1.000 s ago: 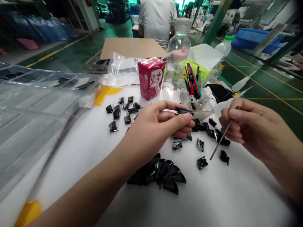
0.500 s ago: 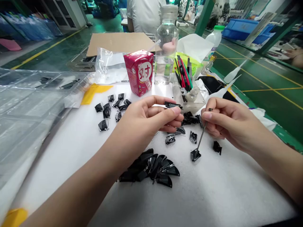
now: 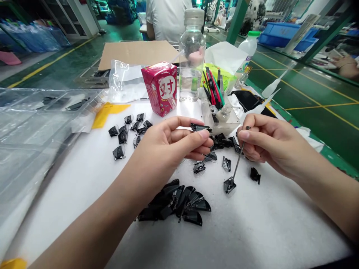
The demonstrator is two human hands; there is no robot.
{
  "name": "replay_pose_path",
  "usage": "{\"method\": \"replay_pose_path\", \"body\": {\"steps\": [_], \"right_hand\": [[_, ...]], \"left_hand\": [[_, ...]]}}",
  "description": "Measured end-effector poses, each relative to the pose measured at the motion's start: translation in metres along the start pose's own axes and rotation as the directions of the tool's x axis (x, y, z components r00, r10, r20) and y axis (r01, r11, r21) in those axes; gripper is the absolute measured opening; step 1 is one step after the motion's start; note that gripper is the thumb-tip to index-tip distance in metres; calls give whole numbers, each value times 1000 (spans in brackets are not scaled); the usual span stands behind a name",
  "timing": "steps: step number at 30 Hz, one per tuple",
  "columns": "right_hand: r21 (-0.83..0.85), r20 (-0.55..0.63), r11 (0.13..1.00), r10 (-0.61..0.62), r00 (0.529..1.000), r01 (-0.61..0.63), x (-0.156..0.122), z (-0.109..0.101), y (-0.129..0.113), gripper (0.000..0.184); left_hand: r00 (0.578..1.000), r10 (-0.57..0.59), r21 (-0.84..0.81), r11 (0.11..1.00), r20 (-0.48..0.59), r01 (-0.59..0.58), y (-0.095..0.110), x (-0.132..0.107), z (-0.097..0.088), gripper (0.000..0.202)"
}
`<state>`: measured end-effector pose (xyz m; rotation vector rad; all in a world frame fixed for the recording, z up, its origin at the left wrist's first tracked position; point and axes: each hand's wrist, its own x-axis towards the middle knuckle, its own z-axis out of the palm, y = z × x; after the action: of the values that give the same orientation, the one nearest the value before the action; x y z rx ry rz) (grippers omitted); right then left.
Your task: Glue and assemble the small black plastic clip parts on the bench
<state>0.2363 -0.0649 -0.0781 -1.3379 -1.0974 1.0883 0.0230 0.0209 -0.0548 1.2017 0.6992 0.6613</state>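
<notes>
My left hand (image 3: 171, 144) pinches a small flat black plastic part (image 3: 199, 127) between thumb and fingers, held above the white table (image 3: 252, 231). My right hand (image 3: 265, 140) is closed on a thin metal tool (image 3: 238, 163) whose tip touches a small black clip (image 3: 229, 185) lying on the table. More small black clips (image 3: 224, 144) lie scattered between my hands. A pile of black fan-shaped parts (image 3: 179, 203) sits just below my left wrist. Another group of film-wrapped black parts (image 3: 126, 129) lies to the left.
A red drink carton (image 3: 161, 89), a clear bottle (image 3: 192, 59), a clear holder of pens and tools (image 3: 217, 101) and a white bottle (image 3: 248, 46) stand behind. Clear plastic trays (image 3: 36, 127) fill the left. Cardboard (image 3: 134, 54) and a seated person (image 3: 165, 16) are farther back.
My right hand moved left and down, bringing the tool's tip onto a black clip on the table. The left hand keeps its pinch on the black part; the view shifted slightly.
</notes>
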Motion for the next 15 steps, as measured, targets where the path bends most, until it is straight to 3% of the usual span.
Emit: {"method": "replay_pose_path", "body": {"steps": [15], "right_hand": [[-25, -34, 1000, -1, 999, 0, 3, 0, -1, 37]], "left_hand": [[1000, 1, 11, 1000, -6, -1, 0, -2, 0, 14]]}}
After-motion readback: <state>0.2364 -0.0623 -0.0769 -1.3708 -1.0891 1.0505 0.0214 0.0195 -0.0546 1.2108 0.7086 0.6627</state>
